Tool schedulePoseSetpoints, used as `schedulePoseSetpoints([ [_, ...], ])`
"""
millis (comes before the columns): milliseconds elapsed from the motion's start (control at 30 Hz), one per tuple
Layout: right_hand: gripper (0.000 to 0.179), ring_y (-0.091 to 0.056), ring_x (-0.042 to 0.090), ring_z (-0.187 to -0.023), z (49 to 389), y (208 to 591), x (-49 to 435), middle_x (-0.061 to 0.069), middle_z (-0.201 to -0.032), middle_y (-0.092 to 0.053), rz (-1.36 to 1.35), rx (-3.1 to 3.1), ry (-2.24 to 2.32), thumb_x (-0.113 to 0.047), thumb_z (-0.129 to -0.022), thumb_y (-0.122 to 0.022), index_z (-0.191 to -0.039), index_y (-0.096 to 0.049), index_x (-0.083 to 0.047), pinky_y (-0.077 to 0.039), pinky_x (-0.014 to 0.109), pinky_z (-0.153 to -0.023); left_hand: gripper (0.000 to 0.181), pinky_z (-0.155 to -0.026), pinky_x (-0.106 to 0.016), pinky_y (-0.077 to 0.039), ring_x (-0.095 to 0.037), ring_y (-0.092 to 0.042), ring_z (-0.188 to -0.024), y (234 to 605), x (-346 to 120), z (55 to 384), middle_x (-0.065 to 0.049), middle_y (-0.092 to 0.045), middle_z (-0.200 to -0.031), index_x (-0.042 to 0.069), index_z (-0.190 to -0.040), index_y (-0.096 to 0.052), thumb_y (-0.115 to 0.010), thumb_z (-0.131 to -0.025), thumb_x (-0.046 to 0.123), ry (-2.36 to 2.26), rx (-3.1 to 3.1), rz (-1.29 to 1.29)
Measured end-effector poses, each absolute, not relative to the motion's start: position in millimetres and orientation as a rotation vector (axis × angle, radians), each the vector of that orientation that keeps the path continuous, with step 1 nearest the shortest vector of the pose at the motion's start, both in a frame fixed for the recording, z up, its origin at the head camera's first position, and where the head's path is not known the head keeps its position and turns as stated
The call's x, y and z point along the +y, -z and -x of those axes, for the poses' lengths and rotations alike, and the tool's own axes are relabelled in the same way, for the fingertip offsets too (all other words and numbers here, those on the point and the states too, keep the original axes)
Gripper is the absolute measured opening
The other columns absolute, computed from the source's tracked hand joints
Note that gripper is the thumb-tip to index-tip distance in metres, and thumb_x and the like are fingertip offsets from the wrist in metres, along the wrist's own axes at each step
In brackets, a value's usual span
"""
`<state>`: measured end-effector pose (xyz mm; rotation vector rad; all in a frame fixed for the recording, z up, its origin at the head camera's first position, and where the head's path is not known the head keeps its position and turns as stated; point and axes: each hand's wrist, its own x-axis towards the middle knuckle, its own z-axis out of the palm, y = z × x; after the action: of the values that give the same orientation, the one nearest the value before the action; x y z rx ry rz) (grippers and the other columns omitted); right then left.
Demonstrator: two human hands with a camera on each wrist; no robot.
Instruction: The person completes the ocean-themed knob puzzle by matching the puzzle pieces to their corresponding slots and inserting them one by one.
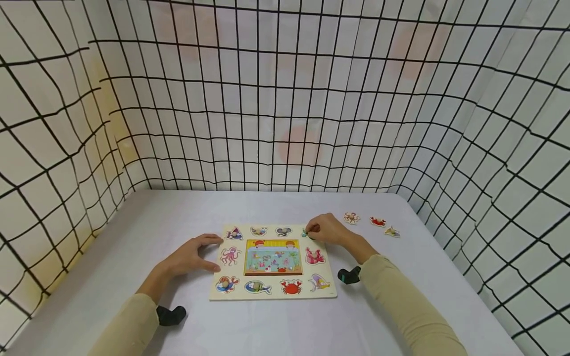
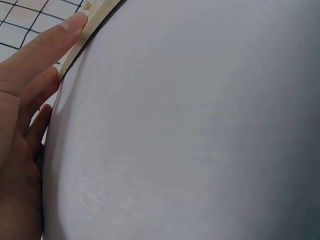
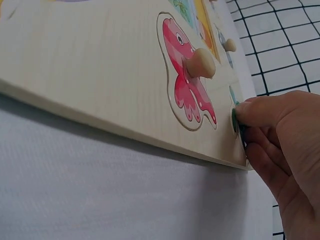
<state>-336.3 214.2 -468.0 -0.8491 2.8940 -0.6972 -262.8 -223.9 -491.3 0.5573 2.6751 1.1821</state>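
Right hand (image 1: 331,230) pinches a green piece (image 1: 305,233) at the far right corner of the puzzle board (image 3: 100,70). Left hand (image 1: 189,254), spread wide, touches the board's left edge. Three loose pieces (image 1: 378,222) lie near the table's far right corner.

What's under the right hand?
Part of a green piece and the puzzle board show beneath the right hand; the rest is covered, the piece's full shape hidden.

The head camera looks forward and down from above the tabletop (image 1: 267,326), framing the left hand (image 1: 189,254), right hand (image 1: 329,230) and whole board (image 1: 275,292). The left wrist camera views its hand and a board edge closely; the right looks low across the board toward its hand. Head and right wrist views share the pink piece (image 3: 185,82).
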Motion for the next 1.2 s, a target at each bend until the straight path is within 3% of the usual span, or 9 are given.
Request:
schedulePoseSetpoints([
  [800, 0.019, -0.067, 0.017, -0.090, 349, 444, 244, 0.000, -0.098, -0.074, 0.870, 2.977, 0.761, -0.012, -0.096, -0.073, -0.111, -0.078, -0.002, -0.059, 0.036, -0.082, 0.084, -0.115, -0.073, -0.016, -0.050, -0.027, -0.148, 495, -224, 262, -0.020, -0.043, -0.157, 0.008, -0.144, -0.060, -0.095, -0.073, 0.036, -1.199, 2.675, -0.548],
  [1200, 0.020, -0.066, 0.027, -0.093, 361, 452, 298, 0.008, -0.099, -0.073, 0.636, 3.150, 0.869, -0.010, -0.096, -0.071, -0.111, -0.076, 0.002, -0.057, 0.046, -0.080, 0.084, -0.116, -0.072, -0.016, -0.050, -0.026, -0.148, 493, -225, 261, -0.021, -0.043, -0.157, 0.006, -0.144, -0.060, -0.094, -0.074, 0.035, -1.205, 2.667, -0.577],
])
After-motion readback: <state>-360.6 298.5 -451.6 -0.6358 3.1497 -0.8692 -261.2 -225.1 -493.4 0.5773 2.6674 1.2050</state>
